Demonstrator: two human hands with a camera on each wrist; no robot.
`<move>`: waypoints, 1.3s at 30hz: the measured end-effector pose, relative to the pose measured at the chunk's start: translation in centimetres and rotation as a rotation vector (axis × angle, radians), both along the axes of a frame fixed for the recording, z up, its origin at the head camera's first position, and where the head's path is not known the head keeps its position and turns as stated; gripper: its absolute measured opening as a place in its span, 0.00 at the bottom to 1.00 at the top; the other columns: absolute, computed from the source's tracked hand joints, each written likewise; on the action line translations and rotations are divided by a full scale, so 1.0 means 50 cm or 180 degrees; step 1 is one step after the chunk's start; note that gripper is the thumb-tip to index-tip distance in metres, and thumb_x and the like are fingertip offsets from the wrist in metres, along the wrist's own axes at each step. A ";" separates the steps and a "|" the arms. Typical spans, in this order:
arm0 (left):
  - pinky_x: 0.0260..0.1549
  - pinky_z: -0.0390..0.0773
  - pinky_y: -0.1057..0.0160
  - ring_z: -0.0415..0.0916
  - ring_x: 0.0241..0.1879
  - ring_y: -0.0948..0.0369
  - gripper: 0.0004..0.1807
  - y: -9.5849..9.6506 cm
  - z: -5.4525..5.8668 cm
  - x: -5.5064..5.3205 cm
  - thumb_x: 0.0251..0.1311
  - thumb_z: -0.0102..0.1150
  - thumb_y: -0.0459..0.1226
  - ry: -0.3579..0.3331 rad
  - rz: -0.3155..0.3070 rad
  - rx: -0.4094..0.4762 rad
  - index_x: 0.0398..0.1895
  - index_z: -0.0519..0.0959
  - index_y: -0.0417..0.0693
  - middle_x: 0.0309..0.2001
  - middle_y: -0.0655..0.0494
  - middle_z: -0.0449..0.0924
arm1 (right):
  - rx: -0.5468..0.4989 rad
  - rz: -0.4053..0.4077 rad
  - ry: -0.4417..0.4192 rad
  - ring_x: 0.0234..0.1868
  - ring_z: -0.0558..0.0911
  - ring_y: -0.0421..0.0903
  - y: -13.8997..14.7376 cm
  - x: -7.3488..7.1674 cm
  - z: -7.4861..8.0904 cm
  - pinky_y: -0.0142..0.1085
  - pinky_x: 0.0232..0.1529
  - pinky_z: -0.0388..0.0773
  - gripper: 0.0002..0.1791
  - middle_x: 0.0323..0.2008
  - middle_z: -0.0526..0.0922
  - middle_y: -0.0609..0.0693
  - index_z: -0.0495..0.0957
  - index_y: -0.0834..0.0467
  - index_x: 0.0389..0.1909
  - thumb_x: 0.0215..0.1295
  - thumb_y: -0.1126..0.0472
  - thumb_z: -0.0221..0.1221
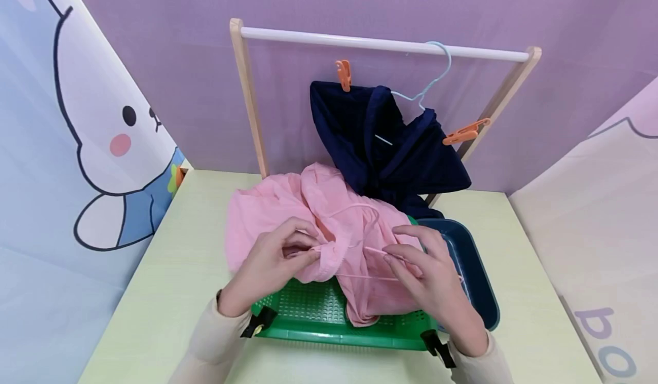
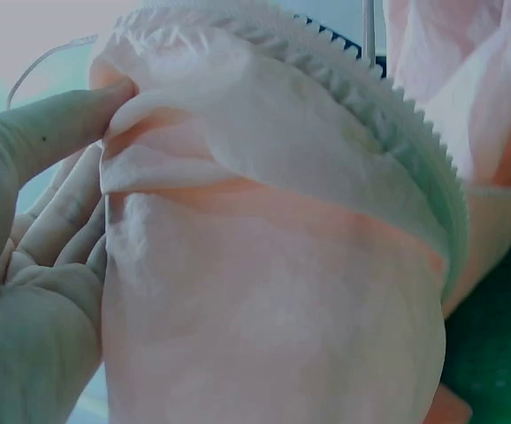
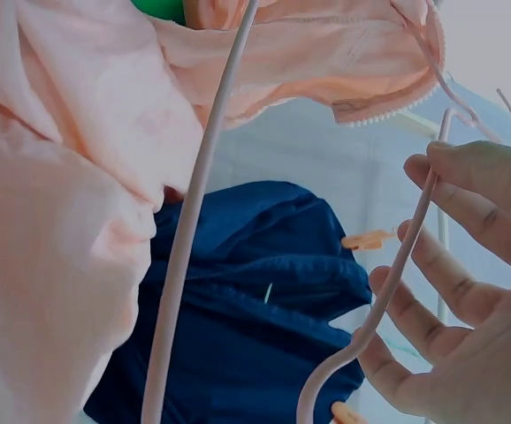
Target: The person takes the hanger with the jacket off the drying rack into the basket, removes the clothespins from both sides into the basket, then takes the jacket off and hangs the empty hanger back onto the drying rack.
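A pink zip-up garment (image 1: pixel 293 195) lies bunched over a green basket (image 1: pixel 339 335). My left hand (image 1: pixel 280 258) pinches the cloth between thumb and fingers near its zipper edge (image 2: pixel 406 124). A pink wire clothes hanger (image 3: pixel 179 265) runs from the garment to my right hand (image 1: pixel 432 270). In the right wrist view, the thumb and index finger of that hand grip the hanger's wire close to a bend, and the other fingers lie along it. Part of the hanger overlaps the garment near its opening in the head view.
Behind stands a wooden rack with a white rail (image 1: pixel 329 37). A navy garment (image 1: pixel 354 127) hangs there on a light blue hanger (image 1: pixel 447 58), with orange clothespins (image 1: pixel 344 75) on its shoulders. At the right is a dark blue basin (image 1: pixel 488 298). Printed curtains enclose the table (image 1: pixel 200 218).
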State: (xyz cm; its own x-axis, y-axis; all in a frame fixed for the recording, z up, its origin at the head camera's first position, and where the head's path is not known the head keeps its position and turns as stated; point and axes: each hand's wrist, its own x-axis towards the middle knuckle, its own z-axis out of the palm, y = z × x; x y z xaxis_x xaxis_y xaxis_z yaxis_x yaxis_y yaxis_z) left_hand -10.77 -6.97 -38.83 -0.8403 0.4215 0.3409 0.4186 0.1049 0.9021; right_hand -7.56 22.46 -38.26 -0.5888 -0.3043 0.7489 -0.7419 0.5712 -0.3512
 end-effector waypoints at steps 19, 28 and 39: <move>0.46 0.82 0.66 0.82 0.43 0.69 0.14 0.104 -0.007 0.001 0.61 0.67 0.29 0.0052 -0.0016 -0.0320 0.47 0.78 0.51 0.44 0.66 0.84 | 0.0015 -0.0448 0.0038 0.50 0.74 0.61 0.084 0.026 -0.013 0.30 0.54 0.65 0.20 0.47 0.81 0.62 0.88 0.59 0.31 0.73 0.48 0.59; 0.45 0.82 0.66 0.80 0.43 0.66 0.13 0.093 -0.017 0.001 0.62 0.67 0.34 0.0459 0.0071 -0.0855 0.50 0.80 0.49 0.44 0.61 0.83 | 0.0041 -0.0700 0.0072 0.50 0.74 0.62 0.130 0.038 -0.007 0.28 0.61 0.63 0.25 0.46 0.81 0.63 0.87 0.62 0.30 0.72 0.44 0.58; 0.46 0.82 0.63 0.81 0.44 0.63 0.15 0.026 -0.019 0.021 0.58 0.72 0.36 0.0253 0.0355 -0.1066 0.47 0.80 0.52 0.44 0.58 0.84 | 0.0109 -0.0977 0.0119 0.49 0.74 0.61 0.172 0.057 0.007 0.27 0.60 0.61 0.29 0.45 0.82 0.63 0.87 0.63 0.28 0.72 0.41 0.57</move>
State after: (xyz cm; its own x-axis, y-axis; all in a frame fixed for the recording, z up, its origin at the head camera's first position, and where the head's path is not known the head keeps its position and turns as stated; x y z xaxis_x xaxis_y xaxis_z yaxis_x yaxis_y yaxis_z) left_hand -9.72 -5.65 -39.77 -0.8639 0.4280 0.2656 0.4554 0.4381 0.7751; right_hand -4.72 31.08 -37.92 -0.6292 -0.1419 0.7642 -0.5450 0.7815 -0.3036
